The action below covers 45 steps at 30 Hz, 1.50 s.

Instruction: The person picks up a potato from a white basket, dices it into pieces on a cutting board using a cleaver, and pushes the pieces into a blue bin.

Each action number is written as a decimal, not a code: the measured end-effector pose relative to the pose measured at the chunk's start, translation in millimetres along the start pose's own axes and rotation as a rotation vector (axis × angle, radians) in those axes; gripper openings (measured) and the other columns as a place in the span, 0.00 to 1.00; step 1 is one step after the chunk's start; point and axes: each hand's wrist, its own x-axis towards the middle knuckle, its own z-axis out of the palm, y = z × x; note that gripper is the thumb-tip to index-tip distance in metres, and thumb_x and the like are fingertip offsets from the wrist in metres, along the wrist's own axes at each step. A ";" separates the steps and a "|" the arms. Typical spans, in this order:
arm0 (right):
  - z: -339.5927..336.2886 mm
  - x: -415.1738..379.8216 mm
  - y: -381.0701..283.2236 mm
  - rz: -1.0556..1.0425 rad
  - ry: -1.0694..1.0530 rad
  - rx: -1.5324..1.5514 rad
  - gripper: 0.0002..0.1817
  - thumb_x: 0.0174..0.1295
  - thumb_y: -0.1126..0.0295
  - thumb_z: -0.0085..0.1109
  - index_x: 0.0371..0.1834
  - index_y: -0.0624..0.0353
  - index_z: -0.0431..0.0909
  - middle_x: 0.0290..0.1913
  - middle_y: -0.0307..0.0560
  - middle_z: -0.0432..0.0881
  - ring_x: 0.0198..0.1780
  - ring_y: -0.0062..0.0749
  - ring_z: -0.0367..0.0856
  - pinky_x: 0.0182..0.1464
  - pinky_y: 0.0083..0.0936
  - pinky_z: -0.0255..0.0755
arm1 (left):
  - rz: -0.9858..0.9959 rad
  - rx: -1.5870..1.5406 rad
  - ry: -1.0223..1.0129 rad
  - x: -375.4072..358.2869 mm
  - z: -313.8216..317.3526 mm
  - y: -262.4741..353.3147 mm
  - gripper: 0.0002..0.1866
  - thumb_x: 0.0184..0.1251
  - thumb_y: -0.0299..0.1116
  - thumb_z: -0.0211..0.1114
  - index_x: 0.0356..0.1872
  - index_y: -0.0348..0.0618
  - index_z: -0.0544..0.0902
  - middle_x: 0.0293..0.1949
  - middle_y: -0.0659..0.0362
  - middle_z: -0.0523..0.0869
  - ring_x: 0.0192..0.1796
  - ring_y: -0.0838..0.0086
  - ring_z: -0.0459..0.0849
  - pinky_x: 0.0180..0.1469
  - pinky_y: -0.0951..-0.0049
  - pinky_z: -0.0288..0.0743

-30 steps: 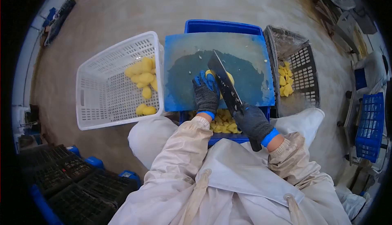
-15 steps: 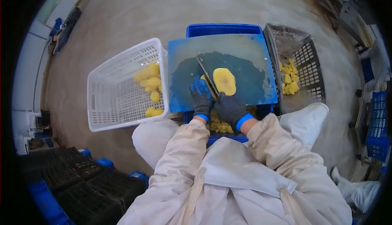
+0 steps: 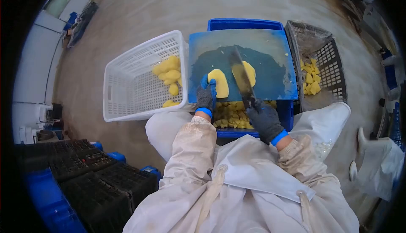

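A blue cutting board (image 3: 264,40), wet and dark in its middle, lies across a blue bin. My left hand (image 3: 206,96), in a grey and blue glove, grips a flat-cut yellow potato piece (image 3: 218,84) by its left edge. In my gloved right hand (image 3: 264,118) is the handle of a wide knife (image 3: 242,76), its blade pointing away from me over the board. Another yellow potato piece (image 3: 250,73) lies just right of the blade and is partly covered by it. Cut yellow chunks (image 3: 234,116) show in the bin below the board's near edge.
On the left, a white basket (image 3: 122,85) holds whole yellow potatoes (image 3: 170,70). A dark crate (image 3: 334,63) with yellow chunks (image 3: 312,78) stands right of the board. Black crates (image 3: 97,178) are stacked at the lower left. Pale cloth or plastic (image 3: 378,161) hangs at the lower right.
My hands have moved apart, with the knife now between two potato pieces. The left piece, mostly hidden earlier, now shows its flat face. The whole view has shifted slightly.
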 end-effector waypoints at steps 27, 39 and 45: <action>-8.0 39.1 -8.0 0.077 -0.184 -0.272 0.15 0.61 0.61 0.43 0.34 0.59 0.77 0.29 0.60 0.81 0.34 0.52 0.81 0.38 0.45 0.73 | 0.198 0.469 -0.111 37.9 -12.2 -25.0 0.23 0.51 0.33 0.66 0.51 0.40 0.78 0.47 0.45 0.81 0.52 0.55 0.79 0.55 0.65 0.71; -12.6 5.7 -0.1 0.124 -0.037 -0.030 0.17 0.60 0.56 0.46 0.42 0.56 0.75 0.32 0.59 0.80 0.36 0.56 0.79 0.40 0.47 0.71 | 0.197 0.544 0.127 19.3 -8.2 -26.6 0.40 0.48 0.38 0.68 0.63 0.39 0.60 0.55 0.38 0.72 0.56 0.46 0.72 0.57 0.56 0.67; 1.3 -6.5 -13.1 0.128 -0.088 0.019 0.15 0.59 0.58 0.47 0.36 0.58 0.76 0.27 0.60 0.79 0.33 0.55 0.79 0.39 0.48 0.71 | 0.147 0.585 -0.027 20.2 -17.3 -17.5 0.24 0.52 0.41 0.63 0.51 0.42 0.74 0.48 0.41 0.77 0.52 0.48 0.75 0.54 0.55 0.68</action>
